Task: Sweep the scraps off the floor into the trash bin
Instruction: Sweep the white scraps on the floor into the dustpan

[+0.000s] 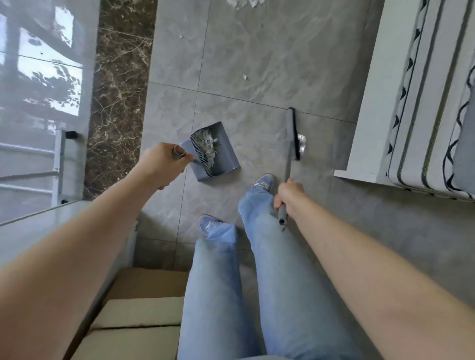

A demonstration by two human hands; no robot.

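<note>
Head view, looking straight down. Nearest the camera I log two legs in light blue jeans [270, 269], and at lower left a cardboard box [144, 287] with cream foam or padding on it.

Right hand [289, 199]: fingers [277, 203] curled round the upper end of the grey broom handle [288, 164], thumb along the shaft. The grip is closed on the handle; the handle's open end pokes out below the hand. I cannot see the fingertips themselves, they wrap behind the shaft.

Left hand [160, 164]: fingers folded round the grey dustpan handle [178, 153], whose round end shows between thumb and forefinger. Grip closed; the palm side is hidden from me.

Between the hands, two blue shoes: one [264, 181] just beside the broom handle, the other [207, 222] further back.

The dustpan [221, 151] is grey, with a comb edge along its left wall. I cannot tell whether it rests on the floor or is held just above it. A pile of pale scraps [207, 146] lies inside it, against the comb.

The broom head [293, 133] stands to the right of the dustpan, well apart from it, black bristles facing right. Something shiny sits just beside the bristles; I cannot identify it.

Further out on the grey tile floor [257, 51]: one small loose scrap [245, 76], another [181, 36], and at the top edge a larger heap of white scraps [244, 3], partly cut off.

Right side: a white bed frame [377, 102] with patterned bedding. Left: dark marble strip [115, 102] and glass door.
</note>
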